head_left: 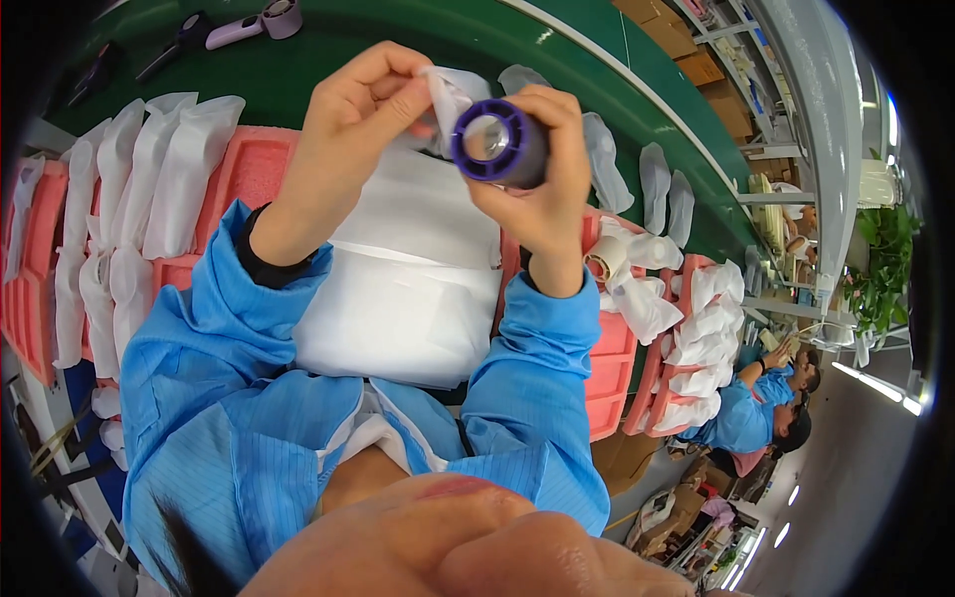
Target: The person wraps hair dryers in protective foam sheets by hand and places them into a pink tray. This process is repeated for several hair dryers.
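A: Where is the purple tube (500,149)?
B: Up near 12 o'clock, in the person's right hand (557,164). The fingers curl round its side and hold on. Its round end, with a ring and a shiny middle, points at the viewer.

A: And the left hand (373,114)?
B: It is up at 11 o'clock. The thumb and first fingers are pinched together on the edge of a thin white wrap (458,90).

A: Does the wrap touch the tube?
B: It hangs just beside it, but nobody can tell if they touch.

A: What lies under the hands?
B: A white pile (403,298), flat and smooth, close to the middle of the clock. The person's arms, in blue sleeves, go up on both sides of it.

A: What is on the left?
B: A pink tray (257,169) at 10 o'clock. Long white packs (184,184) lie next to its bare part.

A: And on the right?
B: More pink trays (609,383) at 4 o'clock, and white bundles (701,333) on that side too.

A: What about the top?
B: The green surface (343,35). A light purple tool (244,28) lies on it at 11 o'clock, and see-through bags (605,164) lie at 1 o'clock.
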Motion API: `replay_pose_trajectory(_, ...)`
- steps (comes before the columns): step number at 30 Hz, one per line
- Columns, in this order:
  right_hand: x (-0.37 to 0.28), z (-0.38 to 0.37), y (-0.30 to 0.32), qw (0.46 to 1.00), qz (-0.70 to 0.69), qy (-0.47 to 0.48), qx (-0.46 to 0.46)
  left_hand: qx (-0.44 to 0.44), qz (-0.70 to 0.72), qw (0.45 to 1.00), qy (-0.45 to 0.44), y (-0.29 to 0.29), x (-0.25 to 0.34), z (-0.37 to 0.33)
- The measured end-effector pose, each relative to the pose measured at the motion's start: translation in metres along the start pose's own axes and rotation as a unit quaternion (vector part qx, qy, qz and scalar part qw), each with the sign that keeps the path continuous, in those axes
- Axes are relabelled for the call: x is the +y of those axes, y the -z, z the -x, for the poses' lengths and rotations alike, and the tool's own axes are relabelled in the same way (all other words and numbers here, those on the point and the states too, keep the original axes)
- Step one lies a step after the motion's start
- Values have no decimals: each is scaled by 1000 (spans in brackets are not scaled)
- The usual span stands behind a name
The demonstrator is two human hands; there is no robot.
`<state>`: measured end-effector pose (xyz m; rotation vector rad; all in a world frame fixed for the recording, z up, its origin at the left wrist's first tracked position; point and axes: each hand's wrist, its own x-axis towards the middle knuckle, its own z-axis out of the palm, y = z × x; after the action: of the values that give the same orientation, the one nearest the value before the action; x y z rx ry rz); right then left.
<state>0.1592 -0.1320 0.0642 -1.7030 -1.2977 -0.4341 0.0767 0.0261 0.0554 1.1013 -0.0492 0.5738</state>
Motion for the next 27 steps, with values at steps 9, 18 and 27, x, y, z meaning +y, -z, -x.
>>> replay_pose_trajectory(9, -2, 10, -27, 992, 125, 6, -4, -93, -177, 978, -62, 7, -5, 13)
replay_pose_trajectory(18, 14, 14, -15, 985, 119, -82, 98, -101, -394, 865, -295, -15, -20, 25)
replay_pose_trajectory(27, 3, 8, -20, 982, -173, -72, 35, -128, -341, 893, -265, 5, 3, -5)
